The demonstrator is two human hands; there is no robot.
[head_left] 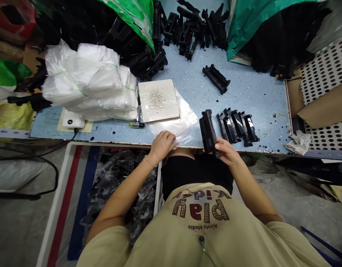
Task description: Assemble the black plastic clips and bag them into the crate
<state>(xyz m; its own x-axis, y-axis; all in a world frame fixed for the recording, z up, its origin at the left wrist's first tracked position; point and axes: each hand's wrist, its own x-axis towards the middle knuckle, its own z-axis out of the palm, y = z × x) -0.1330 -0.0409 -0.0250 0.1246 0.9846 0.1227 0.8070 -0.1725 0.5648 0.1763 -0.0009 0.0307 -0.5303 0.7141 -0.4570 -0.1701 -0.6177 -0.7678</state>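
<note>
My right hand [226, 151] grips the lower end of a black plastic part [208, 129], a long trough-like piece held tilted over the table's front edge. My left hand [162, 145] has its fingers curled together at the near edge of a thin stack of clear plastic bags [186, 118], pinching a bag there. On that stack lies a square pale slab [159, 102] with small glittery grains in its middle. Just right of the held part, several similar black parts [237, 127] lie side by side in a row.
Bundled plastic bags [87, 81] are piled at left, beside a small screwdriver [136, 125] and a white box [73, 118]. Loose black parts [189, 31] heap at the back between a green sack [137, 18] and a teal sack [259, 22]. Filled bags [118, 178] sit in a bin below.
</note>
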